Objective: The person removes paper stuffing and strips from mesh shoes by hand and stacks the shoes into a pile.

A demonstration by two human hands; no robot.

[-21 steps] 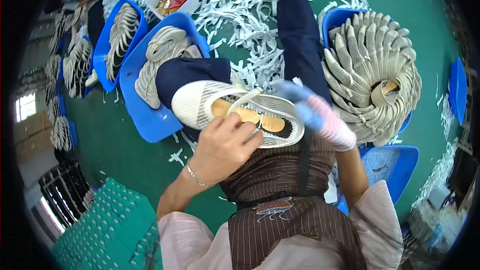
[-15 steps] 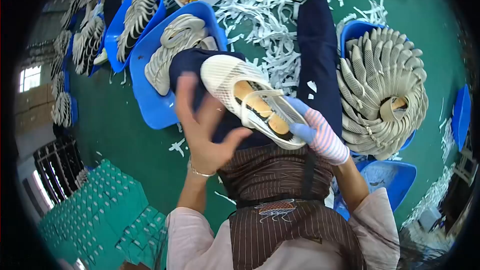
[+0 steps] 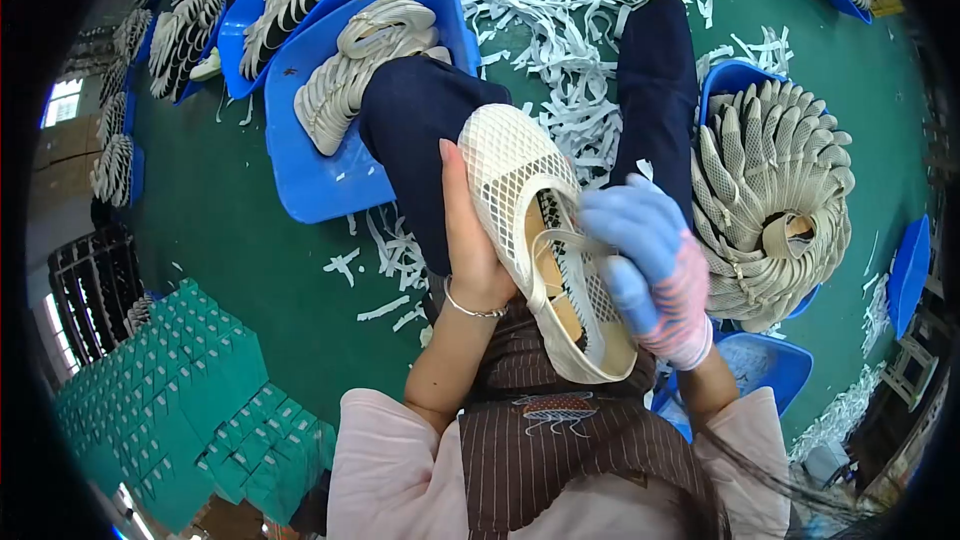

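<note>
A cream mesh shoe (image 3: pixel 515 165) with an ankle strap is held above my lap, toe pointing up and away from me, its insole showing. My left hand (image 3: pixel 474 245), bare with a bracelet at the wrist, grips the shoe along its left side, thumb and palm against it. My right hand (image 3: pixel 655 275) wears a striped glove with blue fingertips. Its fingers and thumb close around the strap (image 3: pixel 572 238) at the right side of the opening. The fingertips are slightly blurred, and the shoe's sole is hidden.
Left of my knee, a blue bin (image 3: pixel 335 185) holds several nested shoes. On the right, another blue bin (image 3: pixel 728 80) carries a spiral stack of mesh shoes (image 3: pixel 770 180). White strips (image 3: pixel 550 35) litter the green floor. Stacked green boxes (image 3: pixel 170 390) stand at lower left.
My left hand came from open in the air to gripping the shoe. The shoe turned more upright, heel toward me. My right hand shifted from its heel to the strap.
</note>
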